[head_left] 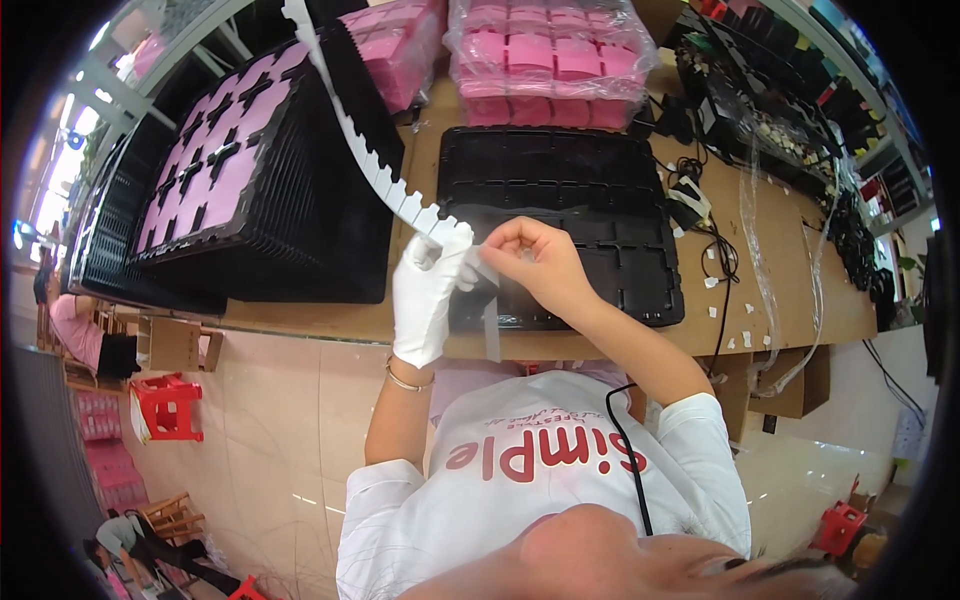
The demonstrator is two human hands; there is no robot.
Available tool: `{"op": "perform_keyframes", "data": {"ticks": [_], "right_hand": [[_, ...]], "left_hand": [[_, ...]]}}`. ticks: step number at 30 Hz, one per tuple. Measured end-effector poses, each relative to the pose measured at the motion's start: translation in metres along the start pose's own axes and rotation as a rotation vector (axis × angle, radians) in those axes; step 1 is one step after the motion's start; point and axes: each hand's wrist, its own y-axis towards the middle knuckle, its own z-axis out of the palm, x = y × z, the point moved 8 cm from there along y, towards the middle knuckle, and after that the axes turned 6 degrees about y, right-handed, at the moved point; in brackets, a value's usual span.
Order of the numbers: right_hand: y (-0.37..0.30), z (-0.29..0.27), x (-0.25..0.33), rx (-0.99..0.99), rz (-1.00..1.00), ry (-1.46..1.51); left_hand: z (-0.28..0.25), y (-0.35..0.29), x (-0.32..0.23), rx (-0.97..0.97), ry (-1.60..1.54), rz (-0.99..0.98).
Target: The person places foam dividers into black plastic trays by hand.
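While the gloved left hand (428,290) is pinching the notched white strip (370,160), the bare right hand (535,262) is peeling a clear film (487,300) just below it; most of the strip looks untouched.

The left hand (428,292) wears a white glove and points up, fingers pinched together at the top. The bare right hand (535,262) is just beside it, curled, with fingertips pinched toward the left hand. Both forearms reach up from near the body.
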Motion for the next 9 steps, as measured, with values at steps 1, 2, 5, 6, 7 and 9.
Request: {"op": "perform_keyframes", "data": {"ticks": [1, 2, 5, 6, 7, 9], "right_hand": [[-0.003, -0.004, 0.010, -0.026, -0.074, -0.138], [-0.007, -0.006, 0.012, -0.037, -0.074, -0.140], [-0.033, -0.005, 0.061, -0.142, -0.826, -0.585], [-0.042, -0.004, 0.066, -0.107, -0.986, -0.632], [-0.044, -0.003, 0.065, -0.024, -0.957, -0.608], [-0.036, -0.017, 0.062, 0.048, -0.743, -0.519]], "left_hand": [[0.005, 0.000, -0.006, -0.005, 0.043, 0.007], [0.009, 0.000, -0.011, -0.010, 0.087, 0.013], [0.021, 0.006, -0.007, 0.036, 0.107, 0.001], [0.026, 0.008, -0.008, 0.049, 0.109, 0.005], [0.026, 0.008, -0.009, 0.017, 0.127, 0.032], [0.032, 0.011, -0.010, -0.002, 0.149, 0.059]]}}
